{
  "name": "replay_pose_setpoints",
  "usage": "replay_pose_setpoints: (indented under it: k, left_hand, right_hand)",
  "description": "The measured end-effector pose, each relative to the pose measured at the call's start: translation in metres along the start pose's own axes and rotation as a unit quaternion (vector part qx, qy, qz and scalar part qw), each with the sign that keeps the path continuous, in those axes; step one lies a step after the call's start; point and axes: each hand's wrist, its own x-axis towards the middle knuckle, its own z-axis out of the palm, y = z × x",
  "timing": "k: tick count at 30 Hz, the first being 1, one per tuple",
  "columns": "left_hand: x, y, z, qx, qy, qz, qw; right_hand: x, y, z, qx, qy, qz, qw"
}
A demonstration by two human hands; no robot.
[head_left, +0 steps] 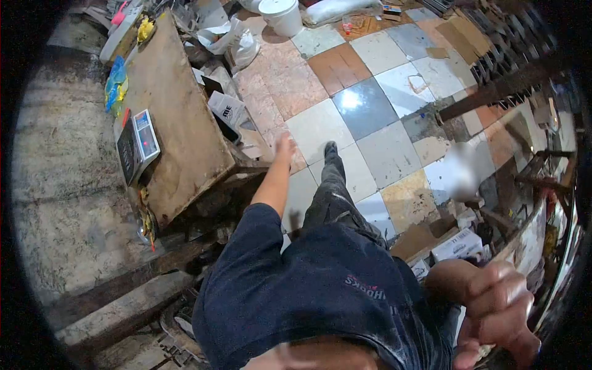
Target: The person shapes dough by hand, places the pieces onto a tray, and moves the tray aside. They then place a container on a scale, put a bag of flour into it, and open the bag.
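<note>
My left hand (285, 147) hangs in front of me above the tiled floor, just past the corner of a worn wooden table (191, 129). It is small and blurred, so the set of its fingers does not show, and I see nothing in it. Close to the camera at the lower right is my right hand (501, 302), raised with its fingers curled tightly. Something pale shows by its lower fingers, too little to name. A digital scale (143, 139) rests on the table's left side.
Patchwork tiles (382, 151) cover the floor. A white bucket (280, 15) and white bags (240, 46) stand at the back. Metal grating (512, 68) and a beam lie along the right. Boxes (457, 245) are piled at my right side. A rough wall (58, 185) borders the left.
</note>
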Motion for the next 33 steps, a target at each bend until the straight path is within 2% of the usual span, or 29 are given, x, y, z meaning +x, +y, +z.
replay_pose_setpoints:
  k: [2,3,5,6,7,8,9,10,11,14,15,17,19,20,22,24,26,27,29,31,33]
  left_hand:
    - [0.07,0.006,-0.054,0.06,0.083,0.093,0.99]
    - [0.064,0.024,-0.054,0.055,0.093,0.087,0.99]
    - [0.051,0.054,-0.061,-0.083,0.252,0.064,0.962]
    - [0.08,0.054,-0.081,-0.085,0.265,0.056,0.959]
    - [0.11,0.053,-0.097,-0.221,0.273,0.018,0.936]
    - [0.135,0.051,-0.106,-0.354,0.274,-0.019,0.894]
    - [0.136,0.065,-0.101,-0.358,0.278,-0.024,0.891]
    - [0.122,0.087,-0.095,-0.396,0.313,-0.023,0.863]
    - [0.113,0.098,-0.091,-0.431,0.346,-0.025,0.833]
    - [0.19,0.044,-0.148,-0.403,0.351,-0.034,0.844]
    - [0.2,0.04,-0.157,-0.408,0.349,-0.043,0.842]
    - [0.213,0.038,-0.168,-0.504,0.335,-0.037,0.795]
    - [0.183,0.077,-0.152,-0.491,0.343,-0.052,0.799]
    - [0.17,0.089,-0.146,-0.466,0.356,-0.07,0.807]
    - [0.183,0.078,-0.153,-0.464,0.374,-0.057,0.801]
    - [0.174,0.074,-0.148,-0.462,0.402,-0.047,0.789]
    - [0.139,0.107,-0.118,-0.558,0.363,0.048,0.745]
    - [0.149,0.095,-0.123,-0.56,0.365,0.049,0.742]
    - [0.179,0.048,-0.139,-0.575,0.302,0.118,0.751]
    - [0.152,0.041,-0.116,-0.583,0.316,0.11,0.741]
    - [0.11,0.067,-0.081,-0.591,0.321,0.105,0.733]
  right_hand:
    - [0.04,0.05,0.015,0.168,-0.141,0.059,0.974]
    - [0.054,0.088,0.04,0.225,-0.076,0.039,0.971]
    - [0.068,0.153,0.051,0.265,-0.072,0.056,0.96]
    - [0.076,0.183,0.06,0.292,-0.062,0.065,0.952]
    - [0.091,0.211,0.068,0.348,-0.1,0.151,0.92]
    - [0.098,0.237,0.076,0.352,-0.103,0.16,0.916]
    - [0.104,0.261,0.083,0.386,-0.115,0.179,0.898]
    - [0.108,0.283,0.091,0.418,-0.126,0.197,0.878]
    - [0.11,0.298,0.1,0.401,-0.11,0.194,0.889]
    - [0.112,0.337,0.11,0.394,-0.132,0.234,0.879]
    - [0.132,0.343,0.123,0.334,-0.22,0.313,0.861]
    - [0.142,0.364,0.142,0.333,-0.242,0.313,0.856]
    - [0.146,0.379,0.154,0.333,-0.26,0.3,0.855]
    - [0.146,0.383,0.158,0.352,-0.244,0.297,0.854]
    - [0.149,0.389,0.167,0.366,-0.229,0.293,0.853]
    - [0.156,0.393,0.177,0.38,-0.222,0.249,0.863]
    - [0.162,0.383,0.179,0.349,-0.246,0.26,0.866]
    - [0.165,0.382,0.183,0.371,-0.243,0.246,0.862]
    - [0.169,0.371,0.187,0.398,-0.244,0.233,0.853]
    - [0.17,0.356,0.189,0.385,-0.199,0.24,0.869]
    - [0.179,0.351,0.187,0.406,-0.198,0.222,0.864]
